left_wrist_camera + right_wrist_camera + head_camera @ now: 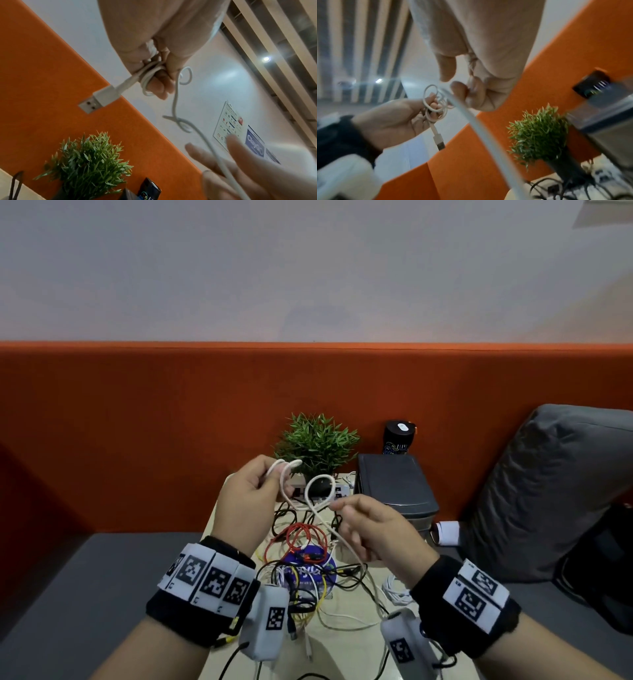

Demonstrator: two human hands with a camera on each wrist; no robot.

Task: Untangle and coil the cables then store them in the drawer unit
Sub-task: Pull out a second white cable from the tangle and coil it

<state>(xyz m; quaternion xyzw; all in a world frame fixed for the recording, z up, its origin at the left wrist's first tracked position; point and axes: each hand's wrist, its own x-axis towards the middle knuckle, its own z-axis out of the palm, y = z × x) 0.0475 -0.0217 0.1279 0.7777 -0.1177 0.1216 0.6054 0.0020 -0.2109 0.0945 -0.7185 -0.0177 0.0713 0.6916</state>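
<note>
While hands coil above, tangled cables (308, 559) crowd plant (317, 441)

Two bare hands are up over the small table. The left hand (251, 501) grips one thin white USB cable (317, 510) — a few small loops, perhaps three, bunched in its fingers, and one flat USB plug (98, 100) hanging just below the grip. The right hand (373, 534) has the same cable running across its fingers.

Below both grips lies one tangle of cords — one red cable (303, 537), several black, white and yellow ones, too knotted to count. One small green potted plant (317, 441), one dark grey drawer unit (395, 484), one black cylinder (399, 438).
</note>
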